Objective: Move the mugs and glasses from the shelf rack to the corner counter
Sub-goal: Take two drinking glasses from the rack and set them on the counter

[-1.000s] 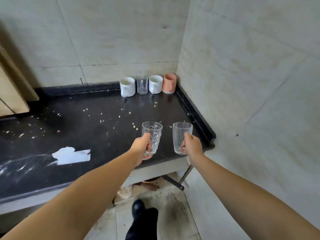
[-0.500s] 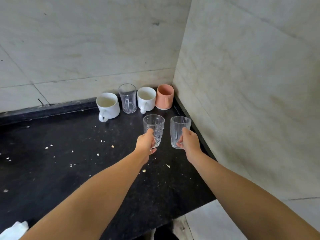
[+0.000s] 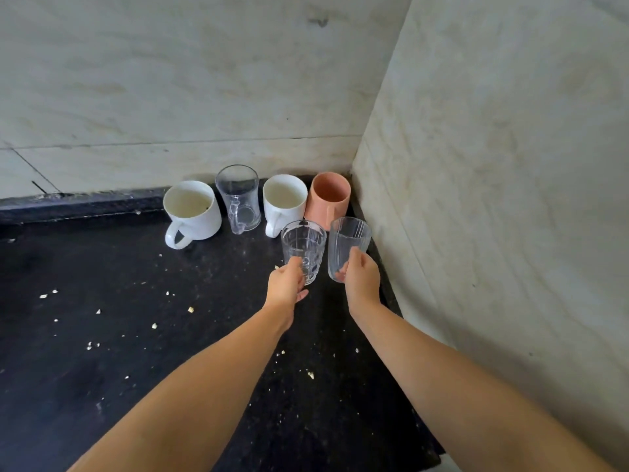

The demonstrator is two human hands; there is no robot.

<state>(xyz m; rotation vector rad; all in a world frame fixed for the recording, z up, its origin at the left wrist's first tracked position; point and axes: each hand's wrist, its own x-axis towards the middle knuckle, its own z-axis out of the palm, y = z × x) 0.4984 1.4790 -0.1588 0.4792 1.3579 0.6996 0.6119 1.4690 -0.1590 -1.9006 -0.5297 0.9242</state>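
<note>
Two pale marble-look walls meet in a corner above a black speckled stone tabletop (image 3: 102, 386), its surface dotted with pale crumbs (image 3: 190, 309). Against the back wall stands a row: a wide white ceramic mug (image 3: 192, 212), a clear glass mug with a handle (image 3: 239, 198), a second, narrower white ceramic mug (image 3: 284, 203) and a salmon-pink mug (image 3: 328, 195) tight in the corner. All are upright with handles turned toward the viewer, probably so they are easy to pick up.

The left hand (image 3: 287, 286) grips a clear dimpled glass tumbler (image 3: 303, 250) low on its body, fingers wrapped around it. The right hand (image 3: 362, 279) holds a clear ribbed glass tumbler (image 3: 347, 248) the same way. Both tumblers are upright, just in front of the row; whether their bases touch the tabletop I cannot tell. Gripping low keeps the rims free and the glasses steady for setting down.

Room is tight on the right, where the ribbed tumbler sits near the side wall and the raised black edge strip (image 3: 381, 267). The dimpled tumbler is just before the narrower white mug's handle. Open tabletop lies to the left and toward the viewer, so the hands can draw straight back without knocking anything.
</note>
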